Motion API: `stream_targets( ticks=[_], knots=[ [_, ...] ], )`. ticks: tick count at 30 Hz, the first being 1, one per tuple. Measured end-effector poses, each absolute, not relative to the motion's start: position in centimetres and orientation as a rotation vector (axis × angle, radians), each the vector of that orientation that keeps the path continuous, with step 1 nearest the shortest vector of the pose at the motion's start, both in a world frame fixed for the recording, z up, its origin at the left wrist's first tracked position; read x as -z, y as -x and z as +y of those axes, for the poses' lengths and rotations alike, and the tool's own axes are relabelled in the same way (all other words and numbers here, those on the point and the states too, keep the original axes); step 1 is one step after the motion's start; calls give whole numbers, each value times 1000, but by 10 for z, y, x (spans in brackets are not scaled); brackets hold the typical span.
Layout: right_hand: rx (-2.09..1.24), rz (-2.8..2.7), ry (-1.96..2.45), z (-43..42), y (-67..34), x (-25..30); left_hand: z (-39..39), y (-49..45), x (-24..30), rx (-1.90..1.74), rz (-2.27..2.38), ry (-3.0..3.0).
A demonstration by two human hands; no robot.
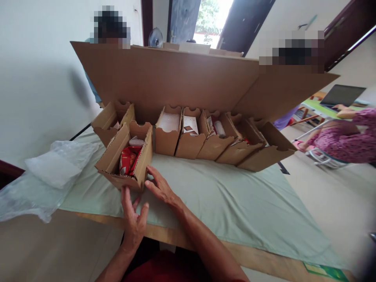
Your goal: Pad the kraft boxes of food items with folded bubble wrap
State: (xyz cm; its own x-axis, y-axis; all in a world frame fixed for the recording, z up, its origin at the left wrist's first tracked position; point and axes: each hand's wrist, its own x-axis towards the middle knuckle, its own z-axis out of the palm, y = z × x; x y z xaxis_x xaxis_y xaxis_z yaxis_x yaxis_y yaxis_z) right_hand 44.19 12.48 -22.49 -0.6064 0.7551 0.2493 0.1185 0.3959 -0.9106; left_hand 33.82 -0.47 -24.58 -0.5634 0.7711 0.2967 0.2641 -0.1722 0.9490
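A small open cardboard box [113,158] stands nearest me on the pale green cloth [220,196], with a red packet [128,159] and a white item inside. My left hand [132,219] hovers just below the box's front wall, fingers spread and empty. My right hand [160,187] lies at the box's right front corner, fingers stretched out toward it, holding nothing. Behind it stands a row of several similar open boxes [192,137], some with white packets inside.
A large cardboard sheet [176,78] stands behind the row. Crumpled clear plastic bags [47,176] lie at the left. The table's wooden edge [258,258] runs below the cloth. A person in a pink patterned dress [349,137] sits at the right by a laptop [340,96].
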Motion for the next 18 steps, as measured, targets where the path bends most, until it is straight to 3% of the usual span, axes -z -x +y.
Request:
stream_targets(
  ticks=[7,13,18],
  knots=[
    [-1030,-1995,875,126,-446,205,17,-335,246,-1719,1724,-1288],
    [-452,-1979,1338,185,-467,109,57,-320,245,-1658,1770,-1353],
    [-229,-2211,1727,232,-460,57,109,-304,242,-1613,1767,-1461]
  ],
)
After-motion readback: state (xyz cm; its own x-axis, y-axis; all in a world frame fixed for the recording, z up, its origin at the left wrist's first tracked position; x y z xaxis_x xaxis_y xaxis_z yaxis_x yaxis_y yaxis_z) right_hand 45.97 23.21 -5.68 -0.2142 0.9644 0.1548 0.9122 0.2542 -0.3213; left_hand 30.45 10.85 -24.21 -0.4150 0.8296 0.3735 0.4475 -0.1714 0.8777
